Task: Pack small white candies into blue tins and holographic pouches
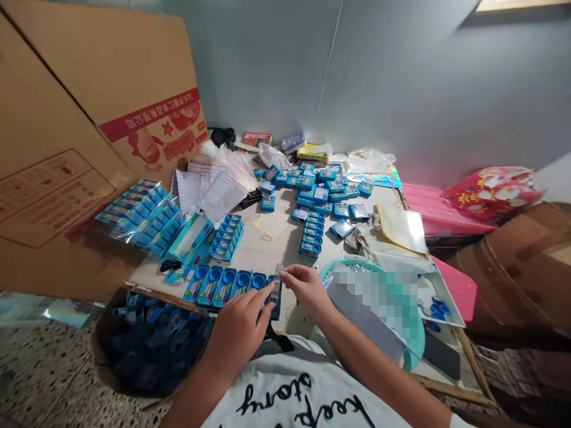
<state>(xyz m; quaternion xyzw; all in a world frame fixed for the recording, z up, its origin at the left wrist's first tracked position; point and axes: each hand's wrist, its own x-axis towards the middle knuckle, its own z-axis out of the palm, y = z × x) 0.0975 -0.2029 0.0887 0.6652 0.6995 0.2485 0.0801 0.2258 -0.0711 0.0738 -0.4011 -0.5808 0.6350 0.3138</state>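
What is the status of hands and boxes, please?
Left hand at row of flat blue printed boxes. Right hand pinching thin translucent strip. Round teal basin, right side.

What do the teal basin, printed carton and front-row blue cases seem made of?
Teal basin: probably smooth plastic, by its even colour.
Printed carton: matte brown cardboard; flat panels, red print.
Front-row blue cases: perhaps slightly glossy plastic; round rims look moulded, though uncertain.

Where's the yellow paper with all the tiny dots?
In the head view, the dotted yellow sheet lies just left of centre on the table, between two rows of blue boxes, beyond the left hand.
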